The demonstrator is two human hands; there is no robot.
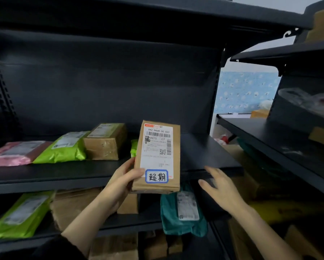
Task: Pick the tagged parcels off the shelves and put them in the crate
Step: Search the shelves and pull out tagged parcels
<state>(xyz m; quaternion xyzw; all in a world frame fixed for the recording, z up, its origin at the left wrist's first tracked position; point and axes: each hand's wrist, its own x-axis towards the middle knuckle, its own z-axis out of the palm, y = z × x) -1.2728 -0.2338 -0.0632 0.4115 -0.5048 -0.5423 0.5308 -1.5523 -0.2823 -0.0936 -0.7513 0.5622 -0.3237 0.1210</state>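
Left hand (122, 182) grips 1 brown parcel (157, 157) upright before the shelf (63, 175) — handwritten tag (156, 176) faces the camera. Right hand (220, 188) beside it — fingers spread, holding nothing.

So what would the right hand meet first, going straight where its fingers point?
The right hand would likely meet the tagged brown parcel the left hand holds; depth unclear, possibly the shelf lip.

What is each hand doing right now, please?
Left hand: holding the brown parcel.
Right hand: open, holding nothing.
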